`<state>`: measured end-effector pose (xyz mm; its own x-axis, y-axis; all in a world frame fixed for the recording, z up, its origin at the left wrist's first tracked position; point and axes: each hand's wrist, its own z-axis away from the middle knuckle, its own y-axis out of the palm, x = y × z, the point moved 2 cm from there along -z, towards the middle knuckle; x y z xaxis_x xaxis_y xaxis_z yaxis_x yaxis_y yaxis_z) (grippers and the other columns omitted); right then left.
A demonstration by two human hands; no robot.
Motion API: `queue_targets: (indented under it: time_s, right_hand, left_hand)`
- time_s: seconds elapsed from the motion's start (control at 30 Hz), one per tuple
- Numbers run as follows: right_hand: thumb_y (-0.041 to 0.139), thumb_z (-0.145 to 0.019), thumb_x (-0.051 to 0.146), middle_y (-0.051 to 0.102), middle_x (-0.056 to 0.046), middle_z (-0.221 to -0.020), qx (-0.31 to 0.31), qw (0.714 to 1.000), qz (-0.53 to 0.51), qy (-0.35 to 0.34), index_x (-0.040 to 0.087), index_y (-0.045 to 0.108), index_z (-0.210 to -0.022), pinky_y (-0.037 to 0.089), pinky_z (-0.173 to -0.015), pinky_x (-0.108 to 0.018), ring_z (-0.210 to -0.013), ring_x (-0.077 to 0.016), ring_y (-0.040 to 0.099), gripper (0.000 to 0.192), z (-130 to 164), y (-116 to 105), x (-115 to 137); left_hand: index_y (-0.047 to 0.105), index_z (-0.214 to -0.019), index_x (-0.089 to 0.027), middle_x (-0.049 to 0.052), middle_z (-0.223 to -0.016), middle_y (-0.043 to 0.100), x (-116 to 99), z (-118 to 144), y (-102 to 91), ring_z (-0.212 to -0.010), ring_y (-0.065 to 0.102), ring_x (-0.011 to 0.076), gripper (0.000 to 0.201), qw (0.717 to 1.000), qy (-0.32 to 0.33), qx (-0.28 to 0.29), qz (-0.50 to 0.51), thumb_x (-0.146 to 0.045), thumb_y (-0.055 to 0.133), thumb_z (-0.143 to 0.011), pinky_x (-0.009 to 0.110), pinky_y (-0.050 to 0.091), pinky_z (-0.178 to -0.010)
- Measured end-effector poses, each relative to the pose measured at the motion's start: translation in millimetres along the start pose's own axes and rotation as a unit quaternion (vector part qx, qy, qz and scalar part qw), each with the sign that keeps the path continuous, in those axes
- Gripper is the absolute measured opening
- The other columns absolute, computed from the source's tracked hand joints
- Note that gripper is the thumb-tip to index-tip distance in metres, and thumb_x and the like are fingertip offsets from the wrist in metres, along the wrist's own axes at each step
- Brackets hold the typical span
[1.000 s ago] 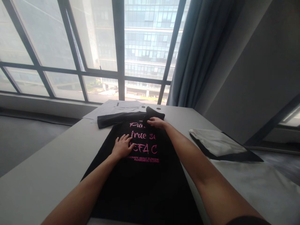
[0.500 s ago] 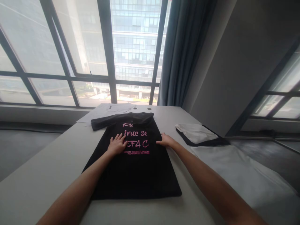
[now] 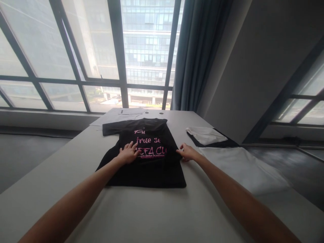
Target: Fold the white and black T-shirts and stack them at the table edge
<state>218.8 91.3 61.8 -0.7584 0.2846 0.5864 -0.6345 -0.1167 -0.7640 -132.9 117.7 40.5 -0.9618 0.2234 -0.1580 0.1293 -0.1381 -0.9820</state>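
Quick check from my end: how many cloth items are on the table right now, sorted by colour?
Black with pink print: 1, the black T-shirt under the left hand, right hand at its edge.
White over black: 1, the folded garment.
White: 1, the white cloth spread on the right.
Total: 3

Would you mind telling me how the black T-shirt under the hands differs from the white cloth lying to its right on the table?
The black T-shirt carries pink lettering; the white cloth looks plain. The left hand lies flat on the T-shirt and the right hand is at its right edge, while neither hand rests on the white cloth. The T-shirt has one sleeve spread out to the left; the white cloth shows no sleeve. Both lie flat on the table.
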Motion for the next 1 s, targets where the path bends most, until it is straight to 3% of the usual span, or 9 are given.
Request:
queue_targets:
  time_s: [0.1,0.17,0.27,0.37,0.47,0.6,0.73,0.9,1.0]
  right_hand:
    - [0.072,-0.077,0.059,0.066,-0.004,-0.064,0.108,0.994,0.01,0.022,0.016,0.054,-0.095,0.054,-0.044,-0.025,-0.052,-0.019,0.068,0.051,15,-1,-7]
    - [0.078,-0.074,0.054,0.066,-0.004,-0.063,0.157,0.987,-0.009,0.016,0.016,0.052,-0.094,0.053,-0.044,-0.023,-0.054,-0.019,0.068,0.05,25,5,-8]
    - [0.082,-0.073,0.031,0.063,0.003,-0.065,0.1,0.993,-0.068,-0.006,0.019,0.044,-0.101,0.051,-0.043,-0.02,-0.052,-0.0143,0.064,0.048,34,17,-5]
    - [0.078,-0.074,0.016,0.058,0.007,-0.069,0.056,0.991,-0.117,-0.021,0.021,0.04,-0.098,0.05,-0.044,-0.019,-0.052,-0.0105,0.06,0.045,42,27,-4]
    - [0.071,-0.078,0.013,0.054,0.008,-0.069,0.047,0.988,-0.138,-0.044,0.022,0.04,-0.092,0.051,-0.045,-0.019,-0.053,-0.0089,0.058,0.036,51,28,-9]
    - [0.067,-0.081,0.017,0.051,0.007,-0.068,0.04,0.988,-0.133,-0.063,0.021,0.042,-0.086,0.05,-0.045,-0.019,-0.053,-0.0082,0.055,0.026,63,19,-17]
    - [0.072,-0.077,0.021,0.051,0.006,-0.065,0.078,0.986,-0.133,-0.056,0.019,0.047,-0.078,0.05,-0.046,-0.02,-0.049,-0.0067,0.052,0.025,77,5,-26]
    - [0.077,-0.074,0.023,0.054,0.006,-0.061,0.21,0.973,-0.094,0.003,0.019,0.047,-0.076,0.047,-0.044,-0.02,-0.045,-0.0089,0.056,0.03,95,-19,-40]
    - [0.077,-0.075,0.031,0.063,0.001,-0.065,0.273,0.961,-0.021,0.039,0.018,0.05,-0.08,0.047,-0.046,-0.021,-0.049,-0.0134,0.063,0.03,94,-27,-38]
  left_hand:
    - [0.035,-0.153,-0.019,0.019,-0.161,0.024,23,11,-20.7,-0.143,0.029,0.0423,0.095,0.998,-0.055,-0.017,-0.022,-0.079,0.04,-0.079,0.057,0.033,-0.108]
    - [0.036,-0.152,-0.018,0.022,-0.158,0.028,42,17,-34.8,-0.139,0.034,0.0465,0.1,0.992,-0.115,-0.043,-0.035,-0.083,0.041,-0.075,0.061,0.036,-0.104]
    - [0.039,-0.149,-0.013,0.026,-0.148,0.043,67,23,-47.8,-0.128,0.048,0.0461,0.104,0.986,-0.162,-0.03,-0.009,-0.081,0.05,-0.071,0.057,0.043,-0.099]
    - [0.052,-0.138,-0.014,0.02,-0.129,0.063,87,30,-47.5,-0.115,0.061,0.0391,0.097,0.991,-0.121,0.042,0.05,-0.067,0.072,-0.059,0.041,0.052,-0.093]
    - [0.056,-0.131,-0.02,0.012,-0.116,0.071,101,39,-40.8,-0.106,0.066,0.0344,0.087,0.989,-0.098,0.058,0.097,-0.045,0.082,-0.051,0.035,0.056,-0.083]
    - [0.038,-0.146,-0.017,0.012,-0.107,0.072,99,54,-37.0,-0.089,0.071,0.0279,0.097,0.972,-0.128,0.077,0.179,-0.029,0.076,-0.058,0.03,0.059,-0.067]
    - [0.026,-0.154,-0.026,0.012,-0.112,0.068,83,77,-52.9,-0.083,0.071,0.0254,0.101,0.952,-0.12,0.133,0.249,-0.027,0.073,-0.064,0.03,0.06,-0.063]
    - [0.048,-0.142,-0.035,0.012,-0.121,0.065,76,99,-69.7,-0.08,0.071,0.0282,0.096,0.913,-0.103,0.271,0.289,-0.033,0.083,-0.053,0.034,0.061,-0.059]
    - [0.05,-0.14,-0.033,0.015,-0.122,0.066,88,88,-65.1,-0.079,0.072,0.0307,0.097,0.9,-0.114,0.302,0.293,-0.045,0.086,-0.05,0.037,0.062,-0.06]
